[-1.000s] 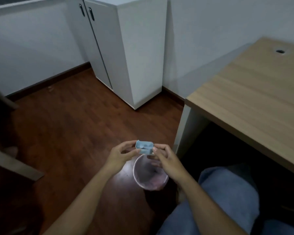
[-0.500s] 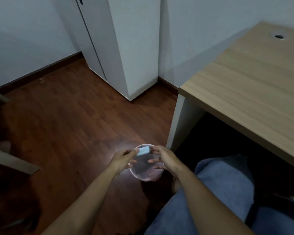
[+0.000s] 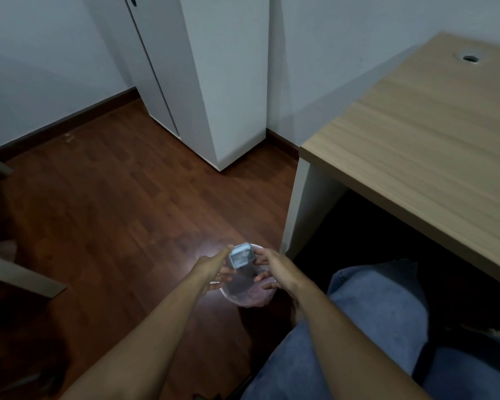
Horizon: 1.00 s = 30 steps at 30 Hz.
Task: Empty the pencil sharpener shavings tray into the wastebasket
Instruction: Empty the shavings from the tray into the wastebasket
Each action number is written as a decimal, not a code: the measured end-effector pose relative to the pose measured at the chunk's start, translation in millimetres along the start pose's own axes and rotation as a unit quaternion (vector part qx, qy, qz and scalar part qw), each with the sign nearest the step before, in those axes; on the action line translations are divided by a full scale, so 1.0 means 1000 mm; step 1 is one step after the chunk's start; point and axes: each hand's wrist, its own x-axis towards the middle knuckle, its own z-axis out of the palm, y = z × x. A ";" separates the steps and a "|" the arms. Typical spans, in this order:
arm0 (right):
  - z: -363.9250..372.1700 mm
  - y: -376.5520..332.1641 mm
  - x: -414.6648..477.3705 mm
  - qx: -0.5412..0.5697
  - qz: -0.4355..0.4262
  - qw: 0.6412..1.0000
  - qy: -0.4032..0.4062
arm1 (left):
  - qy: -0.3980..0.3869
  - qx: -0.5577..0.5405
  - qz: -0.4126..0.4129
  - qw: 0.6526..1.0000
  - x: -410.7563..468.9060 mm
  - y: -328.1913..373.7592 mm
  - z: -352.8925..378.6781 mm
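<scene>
Head view: both hands, left hand (image 3: 211,268) and right hand (image 3: 274,268), pinch the tray (image 3: 241,256) over the wastebasket (image 3: 248,298); tipping it out probably comes next.

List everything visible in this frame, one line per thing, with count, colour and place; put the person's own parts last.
shavings tray: one, pale blue, held between both hands above the wastebasket
wastebasket: one, translucent pinkish, on the floor by the desk leg, beside the knee
desk: one, light wood top with white side panel, right
cable hole: one, dark with grey ring, far part of the desk top
cabinet: one, white, against the back wall, two dark handles at the top edge
floor: dark reddish wood planks
left hand: one, holding the tray's left side
right hand: one, holding the tray's right side
legs: in blue jeans, lower right
</scene>
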 end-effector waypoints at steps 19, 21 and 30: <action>-0.005 0.000 -0.003 0.010 0.025 0.999 0.037 | -0.012 0.063 0.163 0.984 0.001 -0.010 0.014; -0.006 0.001 -0.003 0.005 0.023 0.999 0.043 | -0.021 0.088 0.214 0.973 0.002 -0.018 0.011; -0.002 -0.009 -0.013 0.004 -0.008 1.000 0.027 | -0.004 0.135 0.286 0.949 0.005 -0.023 -0.002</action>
